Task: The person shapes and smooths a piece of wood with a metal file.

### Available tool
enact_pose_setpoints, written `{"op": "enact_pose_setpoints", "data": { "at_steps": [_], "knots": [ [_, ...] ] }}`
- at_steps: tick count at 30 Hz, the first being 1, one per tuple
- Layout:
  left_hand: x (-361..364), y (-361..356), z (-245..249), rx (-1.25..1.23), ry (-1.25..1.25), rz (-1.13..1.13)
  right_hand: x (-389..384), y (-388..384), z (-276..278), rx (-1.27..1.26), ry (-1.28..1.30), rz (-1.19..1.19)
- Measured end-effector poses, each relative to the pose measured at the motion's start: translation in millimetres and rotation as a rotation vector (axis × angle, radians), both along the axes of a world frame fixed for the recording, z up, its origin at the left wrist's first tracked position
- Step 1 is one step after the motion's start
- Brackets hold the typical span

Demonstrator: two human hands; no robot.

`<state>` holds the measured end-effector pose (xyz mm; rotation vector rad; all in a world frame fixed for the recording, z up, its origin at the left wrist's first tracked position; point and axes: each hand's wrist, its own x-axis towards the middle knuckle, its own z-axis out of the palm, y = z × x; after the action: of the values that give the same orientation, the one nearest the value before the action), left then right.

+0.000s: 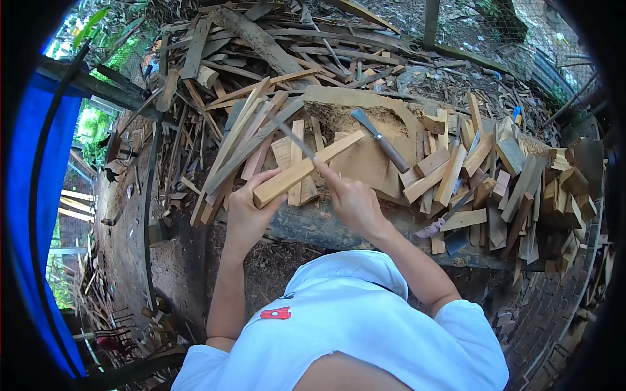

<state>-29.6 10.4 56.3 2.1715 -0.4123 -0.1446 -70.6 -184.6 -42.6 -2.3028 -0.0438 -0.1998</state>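
Left hand: the left hand (244,212) is curled shut around the lower end of one wooden stick (306,168).
Right hand: the right hand (352,201) is a closed fist at the stick's middle. It grips one thin grey blade (290,135) that slants up and to the left; the handle is hidden in the fist.
Stick: pale, square-edged and smooth-sawn, held tilted just above the worktop (365,107).
Worktop: one thick, rough slab of log with a crumbly, dusty top.
Chisel: one chisel (381,140) with a flat metal blade and a brown wooden handle lies on the slab, near the right hand.
Cut blocks: a heap of short cut blocks (469,176), pale to brown, too many to count, lies on the right.
Long slats: a loose fan of thin, splintery long slats (238,140) lies on the left.
Tarp: one blue tarp (39,195) hangs at the far left.
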Motion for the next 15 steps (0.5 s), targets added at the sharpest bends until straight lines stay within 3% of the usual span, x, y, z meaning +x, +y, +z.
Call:
{"op": "enact_pose_setpoints", "data": {
  "at_steps": [5,8,11,12,15],
  "knots": [
    [2.8,1.2,0.0,-0.016,0.04,0.021,23.4,-22.8,-30.9,0.089,0.106,-0.052],
    [0.7,2.6,1.9,0.024,-0.005,-0.015,33.2,-27.5,-52.2,-0.065,0.167,-0.162],
    [-2.0,3.5,-6.1,0.013,-0.107,-0.047,6.0,-13.6,-16.1,-0.03,0.048,-0.043],
    [-4.4,1.3,-0.6,0.012,-0.003,-0.004,0.9,-12.4,-11.9,-0.012,0.039,-0.011],
    [-5.7,1.6,-2.3,0.006,-0.012,0.008,14.3,-23.6,-22.0,-0.015,0.181,-0.077]
  ]
}}
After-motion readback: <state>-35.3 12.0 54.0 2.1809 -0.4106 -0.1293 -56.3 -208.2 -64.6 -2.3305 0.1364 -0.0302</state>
